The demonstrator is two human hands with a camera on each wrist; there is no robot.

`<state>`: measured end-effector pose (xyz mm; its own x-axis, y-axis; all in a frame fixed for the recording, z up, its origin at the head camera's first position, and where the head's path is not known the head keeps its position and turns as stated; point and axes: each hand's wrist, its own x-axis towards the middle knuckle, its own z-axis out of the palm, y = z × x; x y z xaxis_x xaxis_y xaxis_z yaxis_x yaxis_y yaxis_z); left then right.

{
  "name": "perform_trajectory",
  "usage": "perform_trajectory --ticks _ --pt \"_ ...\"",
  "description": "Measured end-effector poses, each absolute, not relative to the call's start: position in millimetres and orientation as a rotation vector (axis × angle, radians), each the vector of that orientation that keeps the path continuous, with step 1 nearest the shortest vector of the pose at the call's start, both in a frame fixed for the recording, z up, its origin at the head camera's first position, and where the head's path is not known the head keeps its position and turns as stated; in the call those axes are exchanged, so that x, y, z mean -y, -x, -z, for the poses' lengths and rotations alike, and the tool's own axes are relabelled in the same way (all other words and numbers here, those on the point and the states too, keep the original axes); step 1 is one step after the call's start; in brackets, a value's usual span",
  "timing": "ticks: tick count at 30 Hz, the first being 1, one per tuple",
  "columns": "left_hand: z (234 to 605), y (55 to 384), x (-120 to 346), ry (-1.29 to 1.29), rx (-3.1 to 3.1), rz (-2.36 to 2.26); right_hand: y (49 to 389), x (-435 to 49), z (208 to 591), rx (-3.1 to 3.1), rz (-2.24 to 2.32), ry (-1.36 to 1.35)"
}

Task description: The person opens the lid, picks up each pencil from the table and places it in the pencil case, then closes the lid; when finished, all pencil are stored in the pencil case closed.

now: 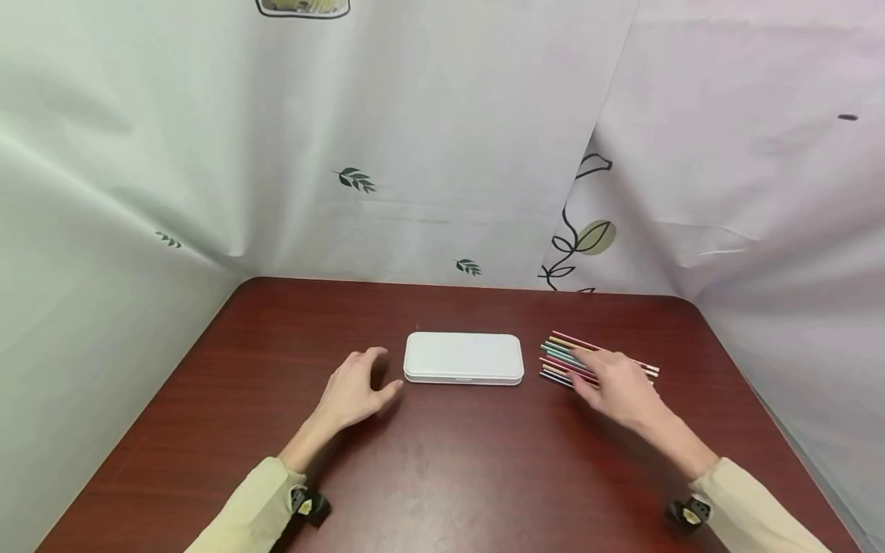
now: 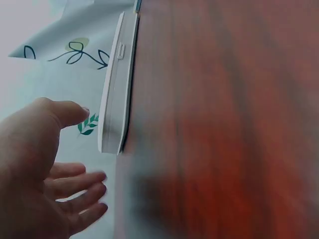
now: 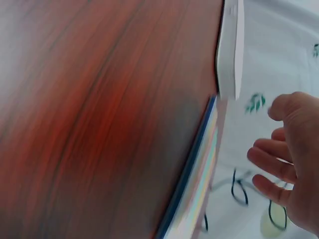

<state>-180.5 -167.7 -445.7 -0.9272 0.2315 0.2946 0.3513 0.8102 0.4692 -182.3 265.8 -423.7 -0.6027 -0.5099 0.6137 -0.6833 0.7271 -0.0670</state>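
Note:
A white, flat, rounded pencil case [image 1: 463,357] lies on the table with its lid down; a small latch shows on its near side. To its right lies a loose bundle of several thin coloured pencils [image 1: 563,364] in red, yellow, teal and dark blue. My left hand [image 1: 354,390] is beside the case's left end, thumb and fingers spread with nothing between them. Over the pencils is my right hand [image 1: 618,385], its fingers relaxed and apart, hiding part of the bundle. In the right wrist view the right hand [image 3: 294,154] appears to hover, holding nothing.
The dark red-brown wooden table [image 1: 456,468] has rounded far corners. Pale curtain-like fabric [image 1: 442,138] with leaf prints hangs behind it and at both sides. A small dark device [image 1: 309,505] sits on the left wrist, and another device [image 1: 689,513] on the right.

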Motion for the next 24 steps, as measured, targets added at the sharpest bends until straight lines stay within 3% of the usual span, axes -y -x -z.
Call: perform_trajectory --ticks 15,24 --pt "467.1 218.0 147.7 0.651 2.771 1.145 202.9 -174.0 441.7 2.390 -0.825 -1.085" --pt "470.5 227.9 144.2 0.601 2.798 1.183 211.1 -144.6 453.8 2.427 -0.731 -1.099"
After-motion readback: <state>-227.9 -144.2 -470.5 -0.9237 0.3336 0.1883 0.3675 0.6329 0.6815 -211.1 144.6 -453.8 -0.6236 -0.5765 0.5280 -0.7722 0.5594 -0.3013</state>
